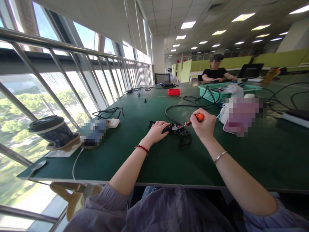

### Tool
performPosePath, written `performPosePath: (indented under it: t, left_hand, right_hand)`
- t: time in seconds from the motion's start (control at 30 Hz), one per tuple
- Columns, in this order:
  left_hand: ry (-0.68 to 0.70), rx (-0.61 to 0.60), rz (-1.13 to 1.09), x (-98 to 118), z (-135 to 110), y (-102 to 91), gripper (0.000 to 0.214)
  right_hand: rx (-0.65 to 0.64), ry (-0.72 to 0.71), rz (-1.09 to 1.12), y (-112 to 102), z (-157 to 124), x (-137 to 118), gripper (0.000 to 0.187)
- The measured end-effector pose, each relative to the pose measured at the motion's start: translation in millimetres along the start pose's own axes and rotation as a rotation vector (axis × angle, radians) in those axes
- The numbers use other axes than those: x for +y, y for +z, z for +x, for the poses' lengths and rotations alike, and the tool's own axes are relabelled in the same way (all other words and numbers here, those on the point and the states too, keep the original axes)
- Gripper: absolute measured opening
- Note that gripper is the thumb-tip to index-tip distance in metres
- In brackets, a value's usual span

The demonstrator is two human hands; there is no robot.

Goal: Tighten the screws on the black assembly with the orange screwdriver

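A small black electronic device (174,128) with a cable coiled at its right end lies on the green table; I cannot make out its exact kind. Resting over its left part, my left hand (157,131) presses it against the table with curved fingers. My right hand (204,123) is closed around the orange and black handle of a screwdriver (199,117). The screwdriver slants down to the left, and its thin tip meets the right part of the device. A black cable (169,109) loops behind the device.
A teal basket (204,91) with cables and bags stands back right, near a pink blurred object (243,117). A red box (174,92) sits further back. Left are a lidded cup (54,132), a spoon (38,165) and a blurred phone-like object (95,132). Another person (214,71) sits across the table.
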State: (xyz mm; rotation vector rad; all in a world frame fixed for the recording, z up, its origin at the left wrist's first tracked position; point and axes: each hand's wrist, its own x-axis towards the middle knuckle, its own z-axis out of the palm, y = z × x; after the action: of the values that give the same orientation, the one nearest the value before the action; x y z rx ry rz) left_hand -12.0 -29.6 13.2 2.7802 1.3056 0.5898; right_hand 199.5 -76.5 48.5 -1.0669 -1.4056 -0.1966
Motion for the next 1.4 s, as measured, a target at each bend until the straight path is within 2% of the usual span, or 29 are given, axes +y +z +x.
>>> performPosePath:
  t: [0.1,0.2,0.4,0.6,0.8,1.4]
  left_hand:
    - [-0.001,0.001,0.003,-0.7,0.1,0.9,0.045]
    - [0.0,0.0,0.01,-1.2,0.3,1.5,0.045]
    - [0.006,0.004,0.009,-1.5,0.4,1.6,0.045]
    - [0.004,0.003,0.01,-1.6,-0.1,1.7,0.045]
    - [0.004,-0.002,0.014,-1.3,0.1,0.9,0.045]
    - [0.007,0.004,0.004,-1.8,0.5,2.0,0.046]
  right_hand:
    - [0.0,0.013,0.0,-0.3,0.1,-0.2,0.012]
    - [0.004,0.015,0.021,-0.8,-0.1,-0.4,0.003]
    - [0.008,-0.027,0.029,-0.9,0.3,-1.3,0.019]
    - [0.14,0.021,-0.026,-3.2,4.9,-2.7,0.01]
    - [0.091,0.061,-0.096,-3.8,4.8,-3.9,0.01]
    - [0.056,0.087,-0.133,-1.3,3.8,0.7,0.01]
